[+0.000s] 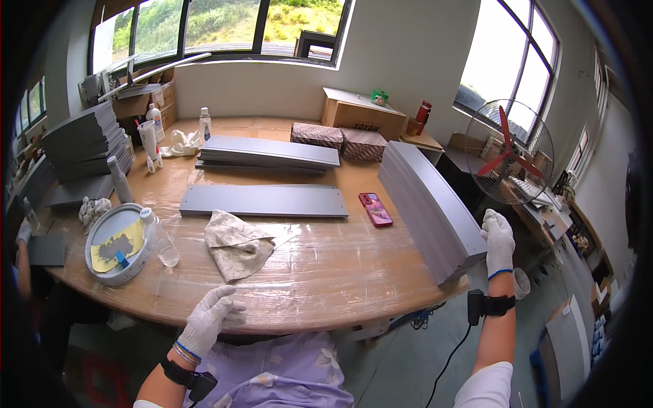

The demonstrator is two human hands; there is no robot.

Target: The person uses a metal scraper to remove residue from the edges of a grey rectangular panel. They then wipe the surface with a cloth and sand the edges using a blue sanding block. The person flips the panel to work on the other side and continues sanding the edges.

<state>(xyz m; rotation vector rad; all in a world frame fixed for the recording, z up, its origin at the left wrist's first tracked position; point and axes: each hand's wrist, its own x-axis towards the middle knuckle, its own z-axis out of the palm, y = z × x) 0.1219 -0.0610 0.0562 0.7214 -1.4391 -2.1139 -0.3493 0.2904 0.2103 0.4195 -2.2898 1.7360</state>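
Observation:
My left hand (209, 317), in a white knit glove, hovers at the table's near edge with its fingers stretched out and nothing in them. A crumpled cream cloth (236, 245) lies on the table just beyond it. To the right, my gloved right hand (499, 239) is raised beside the near end of a tall stack of grey panels (435, 197). Its fingers are curled in, and nothing shows in them; whether they touch the stack I cannot tell. One long grey panel (265, 200) lies flat mid-table, with a lower pile of panels (269, 151) behind it.
A phone in a pink-red case (375, 209) lies beside the stack. At left stand a round tub (98, 262) holding a yellow sponge, a clear bottle (164, 245) and more stacked panels (85, 139). Cardboard boxes (364, 115) line the back; a fan (509, 153) stands right. Another person's gloved hand (25, 230) shows far left.

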